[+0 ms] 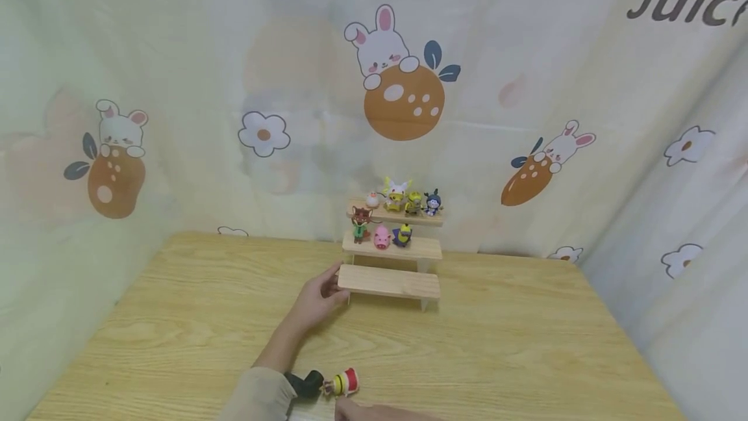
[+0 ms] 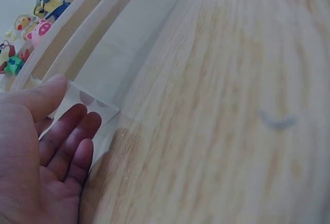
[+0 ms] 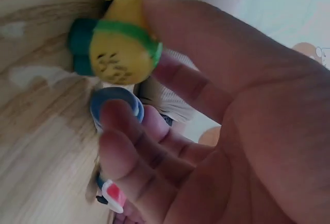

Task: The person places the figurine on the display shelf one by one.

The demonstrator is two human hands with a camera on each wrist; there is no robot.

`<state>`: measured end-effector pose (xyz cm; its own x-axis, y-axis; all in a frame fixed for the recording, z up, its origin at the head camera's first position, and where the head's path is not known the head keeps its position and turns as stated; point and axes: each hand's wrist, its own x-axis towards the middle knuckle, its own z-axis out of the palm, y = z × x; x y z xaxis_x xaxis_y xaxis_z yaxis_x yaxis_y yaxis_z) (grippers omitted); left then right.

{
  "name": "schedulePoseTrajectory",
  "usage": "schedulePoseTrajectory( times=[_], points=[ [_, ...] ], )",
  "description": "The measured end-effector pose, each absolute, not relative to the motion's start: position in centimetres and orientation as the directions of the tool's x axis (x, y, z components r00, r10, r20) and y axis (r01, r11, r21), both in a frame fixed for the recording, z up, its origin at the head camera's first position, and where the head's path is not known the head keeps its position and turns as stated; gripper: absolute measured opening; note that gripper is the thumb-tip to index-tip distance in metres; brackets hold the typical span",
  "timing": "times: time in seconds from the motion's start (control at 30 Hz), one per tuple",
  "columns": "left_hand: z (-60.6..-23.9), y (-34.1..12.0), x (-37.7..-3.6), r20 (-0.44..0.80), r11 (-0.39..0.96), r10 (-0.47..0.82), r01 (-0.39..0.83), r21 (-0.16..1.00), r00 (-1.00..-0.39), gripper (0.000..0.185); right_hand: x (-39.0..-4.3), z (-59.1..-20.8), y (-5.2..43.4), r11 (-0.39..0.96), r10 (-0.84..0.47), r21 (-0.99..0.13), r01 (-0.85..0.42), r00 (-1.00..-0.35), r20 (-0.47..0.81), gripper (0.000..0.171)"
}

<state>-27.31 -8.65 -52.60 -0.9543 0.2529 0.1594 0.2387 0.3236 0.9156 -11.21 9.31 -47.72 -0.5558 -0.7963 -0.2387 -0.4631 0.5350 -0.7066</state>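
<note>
A three-step wooden display stand [image 1: 388,281] is at the back of the table. My left hand [image 1: 315,301] grips the left end of its lowest step, thumb in front and fingers round the side; its other fingers curl loosely in the left wrist view. My right hand [image 3: 232,131] pinches a yellow toy figure [image 3: 124,54] with a green band between thumb and finger, close over the tabletop. Only part of that hand shows at the head view's bottom edge. Just above it lies a red-and-yellow figure [image 1: 343,382].
Several small figures, among them a pink pig [image 1: 382,238] and a fox [image 1: 360,224], stand on the upper two steps. A blue round piece [image 3: 116,103] lies beyond my right fingers. A printed curtain [image 1: 315,83] hangs behind the table [image 1: 497,343].
</note>
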Motion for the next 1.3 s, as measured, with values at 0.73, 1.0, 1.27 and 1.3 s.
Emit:
schedulePoseTrajectory(
  times=[0.73, 1.0, 1.27, 1.3],
  points=[
    [-53.7, -8.8, -27.9, 0.185, 0.308, 0.245, 0.257, 0.916, -0.952, 0.066, -16.8, -45.4, 15.0, 0.701, -0.703, -0.439, -0.561, -0.647, -0.295, 0.026],
    [-53.4, -8.8, -27.8, 0.165, 0.311, 0.241, 0.237, 0.92, -0.957, 0.067, -19.8, -46.8, 17.0, 0.748, -0.614, -0.438, -0.499, -0.771, -0.17, 0.032],
    [-53.2, -8.8, -27.7, 0.161, 0.315, 0.241, 0.234, 0.92, -0.957, 0.066, -20.7, -47.7, 17.3, 0.799, -0.534, -0.357, -0.484, -0.844, -0.05, 0.039],
    [-53.1, -8.8, -27.7, 0.16, 0.317, 0.241, 0.234, 0.919, -0.957, 0.066, -20.8, -47.7, 17.3, 0.798, -0.529, -0.369, -0.476, -0.847, -0.052, 0.039]
  ],
)
